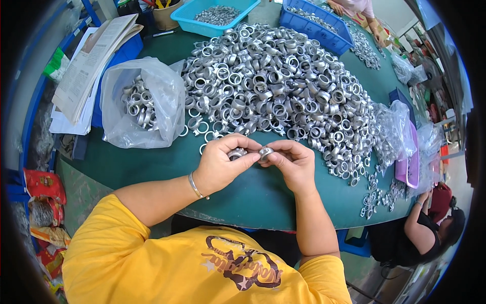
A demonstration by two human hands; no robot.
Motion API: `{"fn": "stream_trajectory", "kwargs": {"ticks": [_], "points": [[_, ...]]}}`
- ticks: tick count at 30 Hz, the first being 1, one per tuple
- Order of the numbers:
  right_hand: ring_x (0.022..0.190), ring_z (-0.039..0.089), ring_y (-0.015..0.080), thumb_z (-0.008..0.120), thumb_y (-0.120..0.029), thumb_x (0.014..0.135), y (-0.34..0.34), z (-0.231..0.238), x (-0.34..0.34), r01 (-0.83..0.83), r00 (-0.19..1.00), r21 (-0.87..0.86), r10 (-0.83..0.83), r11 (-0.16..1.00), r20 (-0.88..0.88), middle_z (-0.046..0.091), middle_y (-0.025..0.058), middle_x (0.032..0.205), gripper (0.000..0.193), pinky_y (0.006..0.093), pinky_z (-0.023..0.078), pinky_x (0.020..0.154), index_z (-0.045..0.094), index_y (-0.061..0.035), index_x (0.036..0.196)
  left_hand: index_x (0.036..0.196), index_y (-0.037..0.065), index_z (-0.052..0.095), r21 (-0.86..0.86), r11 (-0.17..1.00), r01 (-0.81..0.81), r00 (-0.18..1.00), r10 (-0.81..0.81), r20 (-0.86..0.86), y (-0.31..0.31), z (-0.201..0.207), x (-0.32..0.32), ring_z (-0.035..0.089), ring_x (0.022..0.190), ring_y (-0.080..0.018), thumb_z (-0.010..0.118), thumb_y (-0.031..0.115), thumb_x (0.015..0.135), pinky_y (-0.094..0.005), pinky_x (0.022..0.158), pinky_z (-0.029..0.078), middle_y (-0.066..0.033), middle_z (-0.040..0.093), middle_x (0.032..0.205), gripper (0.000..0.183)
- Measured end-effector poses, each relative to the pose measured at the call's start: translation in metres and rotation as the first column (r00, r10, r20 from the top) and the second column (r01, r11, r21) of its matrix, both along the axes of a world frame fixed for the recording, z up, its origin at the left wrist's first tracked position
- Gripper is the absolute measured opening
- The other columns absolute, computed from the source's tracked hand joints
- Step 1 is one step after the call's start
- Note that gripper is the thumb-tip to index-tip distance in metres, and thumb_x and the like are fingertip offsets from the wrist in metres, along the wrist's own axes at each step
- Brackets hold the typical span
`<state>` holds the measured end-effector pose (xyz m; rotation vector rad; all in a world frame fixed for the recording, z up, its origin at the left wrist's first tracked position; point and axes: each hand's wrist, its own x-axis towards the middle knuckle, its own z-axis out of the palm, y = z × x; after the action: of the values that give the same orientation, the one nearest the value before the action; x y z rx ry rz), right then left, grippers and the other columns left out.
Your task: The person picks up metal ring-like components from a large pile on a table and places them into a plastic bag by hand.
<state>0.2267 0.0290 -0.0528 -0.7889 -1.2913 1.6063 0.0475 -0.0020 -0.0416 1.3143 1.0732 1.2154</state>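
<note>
In front of me, over the near part of the green table point(202, 167), both hands meet with the fingertips close together. My left hand point(221, 161) is closed around a silver metal ring point(236, 153). Pinched between thumb and fingers of my right hand point(295, 164) is another silver metal ring point(266, 153), and the left fingertips reach its edge. Just beyond the hands rises a large heap of similar metal rings point(283, 76), many with a small lug. A clear plastic bag point(167, 116) with more rings inside stands to the left of the heap.
A light-blue tray point(202, 28) and a dark-blue crate point(324, 38) hold small parts at the back. Newspapers point(91, 61) lean at the left. On the right are a purple basket point(407, 167) and smaller ring piles. One person sits at right; another's hand point(377, 36) works at the far end.
</note>
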Motion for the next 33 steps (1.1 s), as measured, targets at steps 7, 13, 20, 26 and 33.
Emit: {"fn": "stream_trajectory", "kwargs": {"ticks": [7,13,20,26,33], "points": [[0.075,0.063,0.0182,0.06,0.003,0.079,0.001,0.0,0.001,-0.024,1.0,-0.016,0.024,1.0,-0.017,0.063,0.014,0.084,0.015,0.0276,0.054,0.068,0.058,0.0069,0.093,0.086,-0.001,0.063,0.058,0.998,0.027,1.0,-0.027,-0.003,0.001,-0.003,0.0,0.055,0.077,-0.0097,0.065,0.003,0.076,-0.0214,0.068,0.043,-0.0053,0.06,0.085,0.011],[0.074,0.063,0.0185,0.06,0.003,0.078,0.001,0.0,-0.001,-0.037,0.999,-0.051,0.036,0.998,-0.013,0.063,0.0141,0.085,0.015,0.0275,0.054,0.067,0.058,0.0063,0.093,0.085,-0.001,0.063,0.056,0.998,0.024,1.0,-0.023,-0.004,0.0,-0.003,-0.002,0.056,0.077,-0.01,0.065,0.003,0.075,-0.0215,0.069,0.044,-0.0057,0.06,0.085,0.01],[0.076,0.062,0.0173,0.06,0.007,0.077,0.0,-0.004,-0.001,-0.003,1.0,0.014,0.003,1.0,-0.01,0.063,0.0124,0.086,0.015,0.0264,0.053,0.069,0.059,0.0044,0.092,0.083,-0.001,0.063,0.065,0.996,0.058,0.998,-0.059,0.021,0.002,0.001,-0.001,0.056,0.076,-0.0098,0.066,0.003,0.075,-0.0208,0.068,0.043,-0.0059,0.061,0.085,0.01],[0.077,0.06,0.0189,0.067,0.004,0.069,0.007,0.013,0.007,0.049,0.917,0.626,-0.284,0.778,0.281,0.061,0.0107,0.085,0.016,0.0269,0.049,0.066,0.062,-0.0004,0.083,0.087,-0.001,0.059,-0.329,0.94,0.09,0.967,-0.003,0.256,0.005,-0.009,0.0,0.04,0.051,-0.0062,0.06,0.005,0.079,-0.0191,0.044,0.03,-0.0045,0.055,0.072,0.011],[0.063,0.056,0.0188,0.061,0.004,0.073,0.061,0.083,0.148,0.301,0.022,0.944,-0.989,-0.132,-0.145,0.059,0.009,0.073,0.013,0.0285,0.046,0.06,0.06,0.0005,0.085,0.087,-0.001,0.058,-0.316,0.942,0.112,0.883,0.051,0.466,0.004,-0.008,0.002,0.04,0.052,-0.0043,0.06,0.01,0.081,-0.0176,0.043,0.03,-0.0042,0.053,0.071,0.013]]}}
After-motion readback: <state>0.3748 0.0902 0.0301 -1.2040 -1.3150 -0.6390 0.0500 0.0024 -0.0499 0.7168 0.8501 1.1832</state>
